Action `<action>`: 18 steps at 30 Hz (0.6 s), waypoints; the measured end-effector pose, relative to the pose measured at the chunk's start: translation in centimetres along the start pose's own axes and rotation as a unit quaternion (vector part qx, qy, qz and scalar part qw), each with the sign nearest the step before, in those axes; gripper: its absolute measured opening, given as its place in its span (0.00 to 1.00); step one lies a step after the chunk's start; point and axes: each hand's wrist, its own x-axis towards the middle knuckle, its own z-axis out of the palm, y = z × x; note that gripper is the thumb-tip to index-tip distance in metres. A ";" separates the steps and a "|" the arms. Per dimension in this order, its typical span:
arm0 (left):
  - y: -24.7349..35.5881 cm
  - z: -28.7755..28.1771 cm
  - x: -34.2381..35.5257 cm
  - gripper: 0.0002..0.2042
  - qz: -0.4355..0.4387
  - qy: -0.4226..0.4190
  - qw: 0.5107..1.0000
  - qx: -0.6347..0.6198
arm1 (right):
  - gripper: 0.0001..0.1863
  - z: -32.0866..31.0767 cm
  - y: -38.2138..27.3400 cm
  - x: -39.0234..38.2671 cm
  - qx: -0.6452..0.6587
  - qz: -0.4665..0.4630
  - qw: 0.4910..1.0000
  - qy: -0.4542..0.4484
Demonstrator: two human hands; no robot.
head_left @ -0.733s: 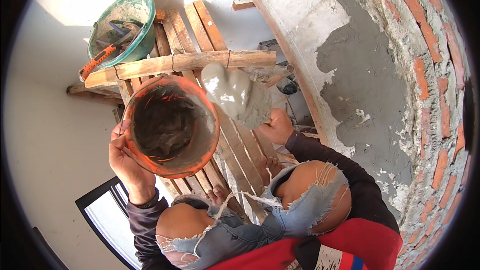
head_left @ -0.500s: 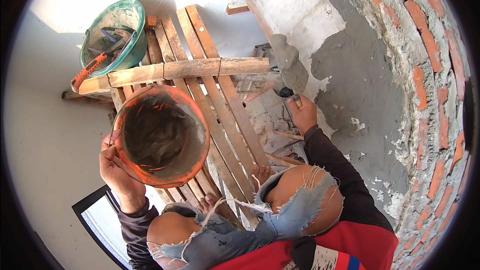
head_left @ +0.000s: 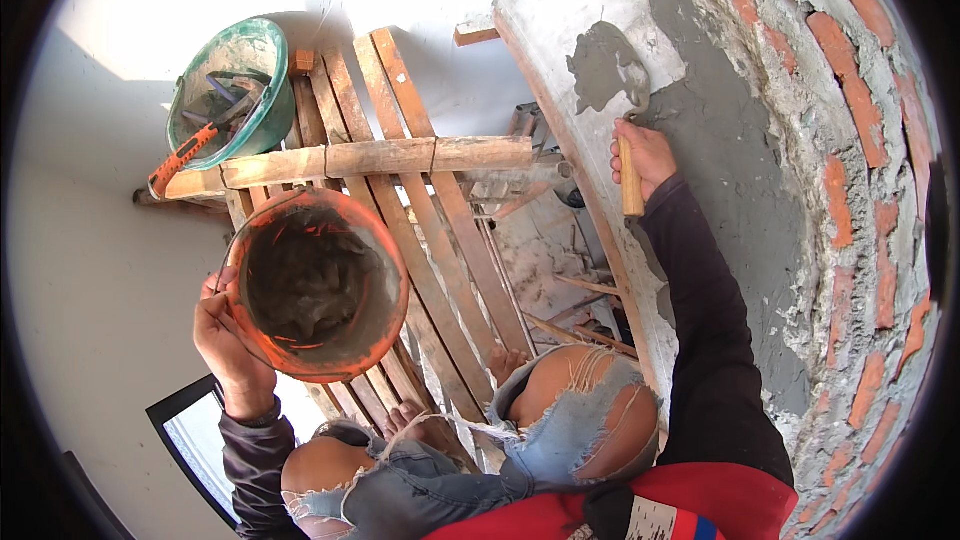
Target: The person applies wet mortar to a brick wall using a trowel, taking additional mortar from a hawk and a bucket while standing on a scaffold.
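On the left, my left hand is closed around the side of an orange bucket, at its rim and wire handle. Wet grey mortar lies inside the bucket. My right hand grips the wooden handle of a trowel, its blade against the pale wall surface. A ragged dab of fresh mortar sticks to that surface beside the blade. Right of it spreads a larger smoothed grey mortar patch.
Beneath the bucket runs a slatted wooden platform with a crosspiece; my bare feet rest on it. A green bucket holding tools, including an orange-handled one, stands at the far left. Exposed brickwork edges the right side.
My right hand has moved up and right with the trowel. The mortar that was heaped on the blade is now on the wall. My left hand still holds the bucket.
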 end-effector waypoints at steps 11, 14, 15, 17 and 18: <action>0.2 -0.4 0.3 0.15 -0.010 -0.002 0.999 0.039 | 0.16 -0.1 8.4 -4.8 -0.141 -0.116 0.981 0.069; 0.3 1.4 0.3 0.14 -0.033 -0.019 0.998 0.043 | 0.17 -1.1 10.3 -0.2 -0.192 -0.067 0.976 0.080; 0.0 2.1 0.4 0.14 -0.054 -0.024 0.998 0.034 | 0.17 -2.3 10.5 1.0 -0.184 -0.032 0.978 0.093; 0.3 1.7 0.9 0.13 -0.037 -0.019 0.997 0.060 | 0.17 -1.6 8.5 0.5 -0.153 -0.045 0.982 0.100; 0.3 1.3 0.9 0.13 -0.031 -0.012 0.996 0.083 | 0.16 -1.6 7.6 -0.7 -0.129 -0.051 0.984 0.111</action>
